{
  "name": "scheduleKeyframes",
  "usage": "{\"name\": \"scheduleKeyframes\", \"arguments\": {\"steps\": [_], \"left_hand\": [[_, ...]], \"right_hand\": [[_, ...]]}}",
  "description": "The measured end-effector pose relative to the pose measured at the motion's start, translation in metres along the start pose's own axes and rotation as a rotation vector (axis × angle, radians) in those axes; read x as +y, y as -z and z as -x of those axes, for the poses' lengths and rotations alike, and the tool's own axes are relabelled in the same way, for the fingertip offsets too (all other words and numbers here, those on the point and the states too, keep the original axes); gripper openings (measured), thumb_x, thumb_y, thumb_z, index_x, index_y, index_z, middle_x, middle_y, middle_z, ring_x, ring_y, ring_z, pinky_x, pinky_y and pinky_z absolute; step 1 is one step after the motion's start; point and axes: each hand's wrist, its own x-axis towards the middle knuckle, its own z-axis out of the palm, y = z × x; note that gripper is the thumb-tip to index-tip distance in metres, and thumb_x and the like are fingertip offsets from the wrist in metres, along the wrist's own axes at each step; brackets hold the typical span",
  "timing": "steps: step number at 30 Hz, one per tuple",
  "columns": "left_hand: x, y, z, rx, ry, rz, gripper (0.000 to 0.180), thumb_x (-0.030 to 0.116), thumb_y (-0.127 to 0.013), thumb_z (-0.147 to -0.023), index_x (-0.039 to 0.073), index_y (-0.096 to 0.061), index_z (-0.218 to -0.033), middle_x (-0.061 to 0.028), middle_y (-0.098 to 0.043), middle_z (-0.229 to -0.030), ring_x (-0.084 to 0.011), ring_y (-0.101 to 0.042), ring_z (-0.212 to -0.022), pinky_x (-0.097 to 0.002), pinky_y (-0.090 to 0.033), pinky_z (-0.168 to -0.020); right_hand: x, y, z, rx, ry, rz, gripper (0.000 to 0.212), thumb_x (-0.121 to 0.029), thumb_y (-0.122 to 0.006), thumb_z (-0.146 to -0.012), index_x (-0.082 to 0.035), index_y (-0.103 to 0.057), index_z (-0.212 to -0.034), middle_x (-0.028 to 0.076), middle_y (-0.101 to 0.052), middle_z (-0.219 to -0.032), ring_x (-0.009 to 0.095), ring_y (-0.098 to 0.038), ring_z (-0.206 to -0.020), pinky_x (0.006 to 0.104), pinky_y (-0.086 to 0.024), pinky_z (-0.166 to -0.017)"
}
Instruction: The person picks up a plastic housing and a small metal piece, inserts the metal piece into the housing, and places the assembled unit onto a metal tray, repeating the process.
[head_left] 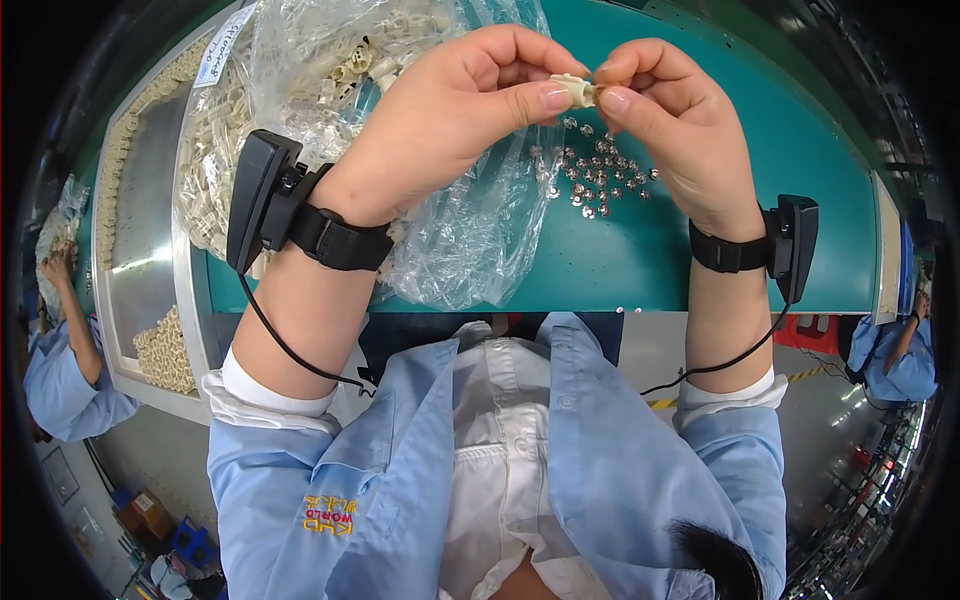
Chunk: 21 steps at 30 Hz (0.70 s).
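Between my two hands, above the far part of the green table, is a small cream plastic part (574, 91). My left hand (465, 95) pinches it between thumb and fingertips. At its right end, the thumb and fingers of my right hand (672, 115) are closed on something very small that my fingertips mostly hide. Below my hands, a loose cluster of small shiny metal pieces (603, 172) lies on the table. Under my left forearm spreads a clear plastic bag (465, 245) with many similar cream parts (215, 175) in and around it.
A metal-framed tray (145, 225) at the left holds rows and a heap of cream parts. The green table (790, 240) extends right to a pale edge strip. Co-workers in blue sit at far left (75, 370) and far right (895, 355). A red stool (808, 332) stands beyond the table's front edge.
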Motion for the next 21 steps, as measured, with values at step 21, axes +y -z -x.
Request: {"name": "scheduleKeyframes", "arguments": {"steps": [21], "left_hand": [[0.002,0.001,0.001,0.044,0.042,-0.083,0.018,0.011,-0.062,-0.086,0.001,-0.059,-0.100,-0.0029,-0.063,-0.092,-0.0080,-0.058,-0.085,-0.0211,-0.046,-0.077]], "right_hand": [[-0.003,-0.014,-0.001,0.078,0.139,0.411,0.012,-0.006,-0.061,-0.085,-0.001,-0.057,-0.095,-0.001,-0.057,-0.088,0.005,-0.053,-0.079,0.0186,-0.042,-0.068]]}}
